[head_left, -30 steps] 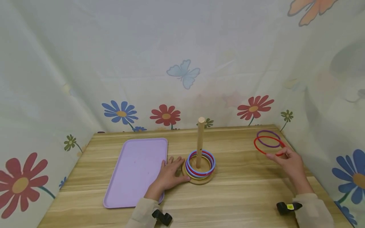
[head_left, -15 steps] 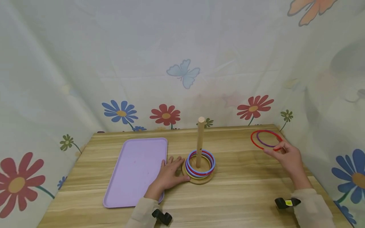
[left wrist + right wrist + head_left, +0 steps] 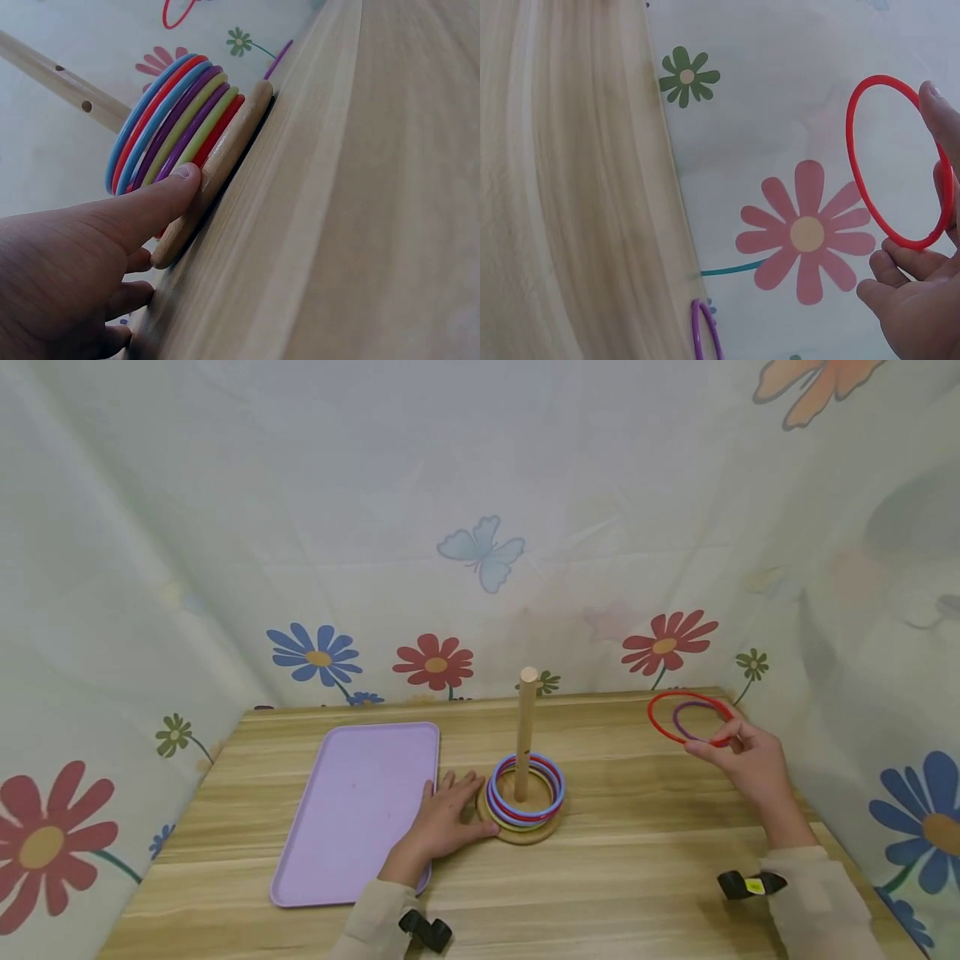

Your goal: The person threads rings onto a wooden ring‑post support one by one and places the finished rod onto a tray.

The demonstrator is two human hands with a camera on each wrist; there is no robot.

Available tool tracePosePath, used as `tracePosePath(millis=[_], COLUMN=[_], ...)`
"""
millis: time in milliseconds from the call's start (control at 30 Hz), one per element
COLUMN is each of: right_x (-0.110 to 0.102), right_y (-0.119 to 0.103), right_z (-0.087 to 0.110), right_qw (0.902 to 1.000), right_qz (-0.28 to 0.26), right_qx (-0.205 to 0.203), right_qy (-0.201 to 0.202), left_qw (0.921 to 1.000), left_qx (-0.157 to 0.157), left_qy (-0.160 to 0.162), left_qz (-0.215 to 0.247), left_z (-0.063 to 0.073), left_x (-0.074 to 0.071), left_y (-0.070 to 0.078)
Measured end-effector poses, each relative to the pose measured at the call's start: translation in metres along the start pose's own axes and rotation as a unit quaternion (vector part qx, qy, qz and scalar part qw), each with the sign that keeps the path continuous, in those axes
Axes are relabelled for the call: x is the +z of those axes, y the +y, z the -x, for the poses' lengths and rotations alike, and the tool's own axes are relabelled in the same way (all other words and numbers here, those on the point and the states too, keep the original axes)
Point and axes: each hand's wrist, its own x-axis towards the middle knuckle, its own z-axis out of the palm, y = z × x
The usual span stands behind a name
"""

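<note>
On the table stands a ring toss stand, a wooden post [image 3: 527,727] on a round base [image 3: 217,161]. Red, blue, purple and yellow-green rings [image 3: 161,124] are stacked round the post. My left hand [image 3: 442,822] steadies the base from its left, fingers spread and fairly straight, thumb laid along the edge. At the right, my right hand [image 3: 750,764] pinches a red ring [image 3: 849,142] by its near right side, thumb against fingers. That ring is raised and tilted, and in the head view it overlaps a purple ring [image 3: 677,720] lying on the table.
A lilac tray [image 3: 352,810] lies left of the stand, its right edge beside and partly under my left hand and forearm. Flower-printed cloth [image 3: 585,552] hangs behind the table [image 3: 622,860] and along both sides.
The right hand has moved up and slightly left with the red ring, away from the table's front. The left hand and the stand keep their place.
</note>
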Motion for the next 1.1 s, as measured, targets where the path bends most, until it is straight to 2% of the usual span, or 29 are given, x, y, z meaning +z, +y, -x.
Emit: tracePosePath(millis=[167, 400, 633, 1100], right_x=[0.001, 0.004, 0.009, 0.017], right_y=[-0.008, -0.025, -0.036, -0.067], right_z=[-0.004, -0.010, -0.013, -0.014], right_qw=[0.9999, 0.9988, 0.9981, 0.9927], right_qz=[-0.001, -0.036, -0.034, -0.072], right_qx=[-0.012, -0.026, -0.048, -0.083], right_qy=[-0.004, -0.020, -0.018, -0.049], left_qw=[1.0000, 1.0000, 1.0000, 1.0000], left_qx=[-0.002, -0.004, -0.002, 0.001], left_qy=[-0.003, -0.003, -0.001, -0.002], left_qz=[0.001, 0.002, 0.003, 0.005], left_z=[0.000, -0.001, 0.000, 0.001], left_x=[0.000, 0.001, 0.001, 0.000], left_y=[0.000, -0.001, -0.002, -0.001])
